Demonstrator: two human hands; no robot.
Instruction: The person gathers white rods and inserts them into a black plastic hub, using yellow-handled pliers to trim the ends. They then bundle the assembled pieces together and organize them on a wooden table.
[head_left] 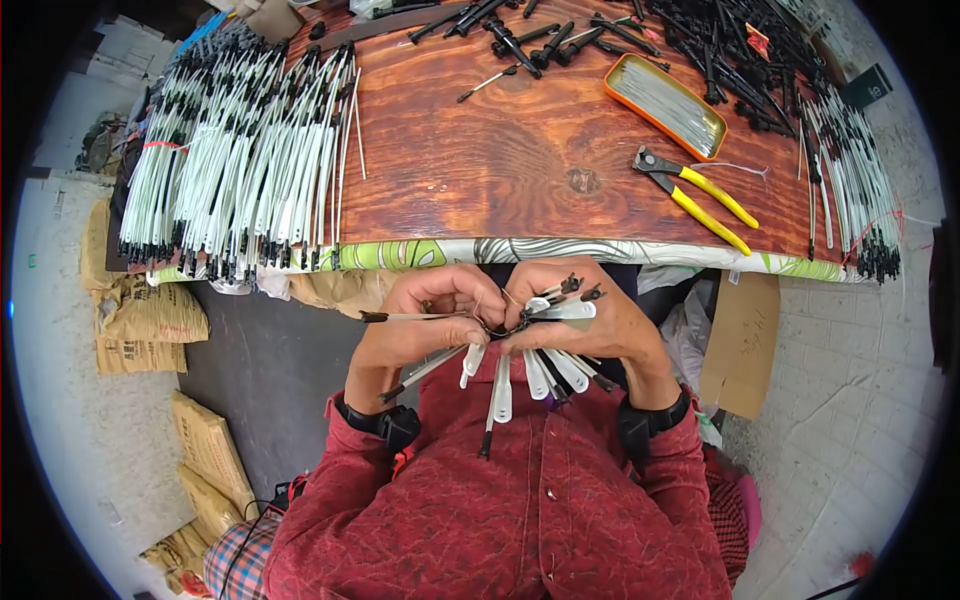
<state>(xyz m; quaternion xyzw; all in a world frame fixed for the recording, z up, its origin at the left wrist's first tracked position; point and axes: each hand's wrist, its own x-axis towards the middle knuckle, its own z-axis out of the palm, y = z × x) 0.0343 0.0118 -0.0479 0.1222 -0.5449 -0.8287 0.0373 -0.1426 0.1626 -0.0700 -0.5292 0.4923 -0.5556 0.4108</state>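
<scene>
Close in front of my red shirt, both hands hold a fanned cluster of white ribs [503, 390] with black end pieces, resembling umbrella ribs. Their inner ends meet around a dark centre between my fingertips. My left hand [425, 312] is closed in a pinch at the left of this centre, with thin wire ends [477, 300] beside its fingers. My right hand [585, 318] pinches the opposite side, and several ribs stick out past its fingers. Ribs spread left, right and downward; the exact contact inside the fingers is hidden.
On the wooden table [450, 170] lie a rib stack [235, 170] at left and another [855, 185] at right. Yellow-handled pincers [697, 198] rest near an orange-rimmed tin [665, 107] of thin pins or wires. Black tubular parts [530, 45] lie behind.
</scene>
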